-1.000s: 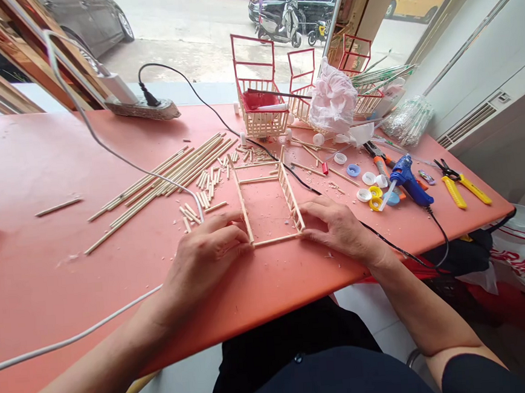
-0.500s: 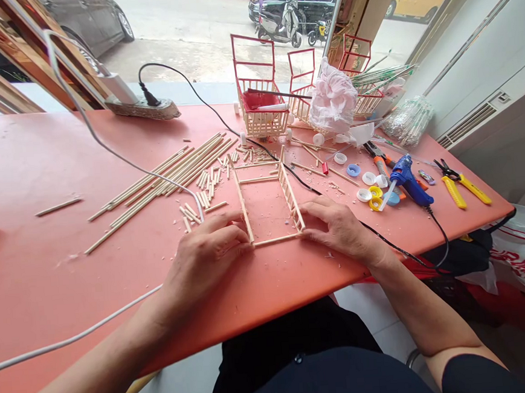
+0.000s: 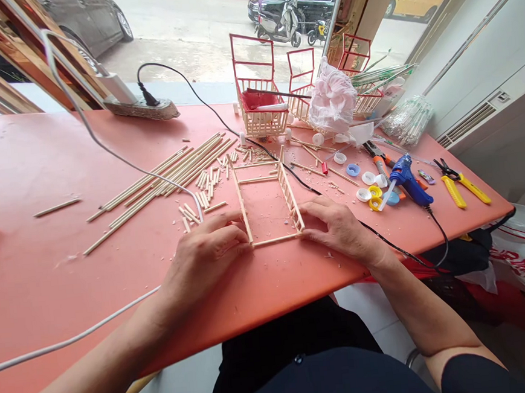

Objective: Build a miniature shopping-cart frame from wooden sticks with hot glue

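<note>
A small frame of thin wooden sticks (image 3: 274, 240) stands on the pink table in front of me, with slatted sides joined by crosspieces. My left hand (image 3: 212, 246) grips its near left corner, fingers closed against the side. At the near right corner, my right hand (image 3: 332, 224) pinches the other slatted side between thumb and fingers. Short cut stick pieces (image 3: 205, 189) lie just beyond my left hand, beside a bundle of long wooden sticks (image 3: 170, 179). Bottle caps (image 3: 373, 191) and a blue glue gun (image 3: 407, 182) are to the right of my right hand.
Small stick-built carts with red rims (image 3: 262, 108) stand at the back near a crumpled plastic bag (image 3: 331, 94). A power strip (image 3: 146, 106) sits back left. Yellow-handled pliers (image 3: 464, 183) lie at right. A black cord (image 3: 220, 115) and a white cable (image 3: 99, 143) cross the table.
Nearly nothing differs. Both hands keep their hold on the stick frame, and the whole view has shifted very slightly.
</note>
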Motion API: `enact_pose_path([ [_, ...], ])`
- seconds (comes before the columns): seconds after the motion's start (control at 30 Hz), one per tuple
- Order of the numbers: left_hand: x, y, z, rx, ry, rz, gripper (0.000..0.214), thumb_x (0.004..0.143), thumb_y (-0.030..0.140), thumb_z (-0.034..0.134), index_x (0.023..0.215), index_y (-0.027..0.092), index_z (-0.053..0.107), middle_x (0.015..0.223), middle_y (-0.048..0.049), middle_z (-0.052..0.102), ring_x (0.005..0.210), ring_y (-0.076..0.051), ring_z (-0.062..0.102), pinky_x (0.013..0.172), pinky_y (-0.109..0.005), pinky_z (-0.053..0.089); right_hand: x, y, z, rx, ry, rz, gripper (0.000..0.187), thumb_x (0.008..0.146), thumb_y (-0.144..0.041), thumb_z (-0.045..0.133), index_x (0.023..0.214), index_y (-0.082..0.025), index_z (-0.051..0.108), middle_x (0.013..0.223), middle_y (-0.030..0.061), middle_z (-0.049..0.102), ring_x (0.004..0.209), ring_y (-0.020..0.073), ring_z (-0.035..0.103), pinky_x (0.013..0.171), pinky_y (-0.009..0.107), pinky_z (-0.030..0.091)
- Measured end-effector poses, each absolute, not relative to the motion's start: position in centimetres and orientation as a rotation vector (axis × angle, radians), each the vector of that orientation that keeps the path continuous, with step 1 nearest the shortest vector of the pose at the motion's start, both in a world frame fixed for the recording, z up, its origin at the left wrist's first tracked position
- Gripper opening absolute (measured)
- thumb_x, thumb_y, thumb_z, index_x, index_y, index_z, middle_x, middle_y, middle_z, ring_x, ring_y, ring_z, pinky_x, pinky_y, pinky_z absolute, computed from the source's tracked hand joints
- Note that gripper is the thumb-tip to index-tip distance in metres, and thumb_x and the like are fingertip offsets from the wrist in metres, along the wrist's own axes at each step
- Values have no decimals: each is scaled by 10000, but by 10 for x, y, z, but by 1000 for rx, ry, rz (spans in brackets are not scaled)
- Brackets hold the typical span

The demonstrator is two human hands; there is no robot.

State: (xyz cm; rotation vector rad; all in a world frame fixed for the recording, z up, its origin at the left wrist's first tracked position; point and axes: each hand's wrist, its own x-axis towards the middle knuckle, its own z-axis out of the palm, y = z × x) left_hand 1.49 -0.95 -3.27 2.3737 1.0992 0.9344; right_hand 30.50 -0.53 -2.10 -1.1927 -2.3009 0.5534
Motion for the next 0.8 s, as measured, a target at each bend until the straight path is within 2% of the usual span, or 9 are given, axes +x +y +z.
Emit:
enact_pose_path([
  [0.3,9,-4,-29,2505,1108,840,254,996,280,564,788,214,695,1084,-55,761,980,-205,731,852,-275,537,304,-5,-22,-1150,-2292,561,327,940,-334,722,1222,-171,694,1240,128,705,1172,271,650,1031,372,506],
  [0.43,8,-5,-28,2499,1106,857,253,980,243,551,772,228,695,1051,-43,771,949,-209,741,880,-293,556,303,-8,-19,-1158,-2268,598,357,949,-404,708,1226,-179,696,1250,125,712,1185,268,651,1047,379,504],
  [0.53,7,-4,-28,2501,1092,885,234,957,218,555,772,240,697,1060,-40,775,958,-213,748,832,-287,571,303,-9,-18,-1166,-2245,617,378,965,-460,674,1239,-201,696,1250,118,720,1192,272,652,1050,406,507],
  [0.73,5,-6,-28,2539,1103,896,275,917,126,484,817,248,710,1222,-47,755,1127,-232,726,879,-307,576,302,-10,-16,-1165,-2225,640,408,992,-540,599,1201,-210,716,1223,111,738,1170,274,662,1029,427,515],
  [0.8,4,-8,-26,2535,1143,891,315,878,84,451,818,250,712,1229,-34,750,1111,-222,728,826,-289,579,301,-10,-15,-1167,-2220,636,397,1003,-530,585,1183,-202,717,1216,109,741,1163,266,666,1022,411,513],
])
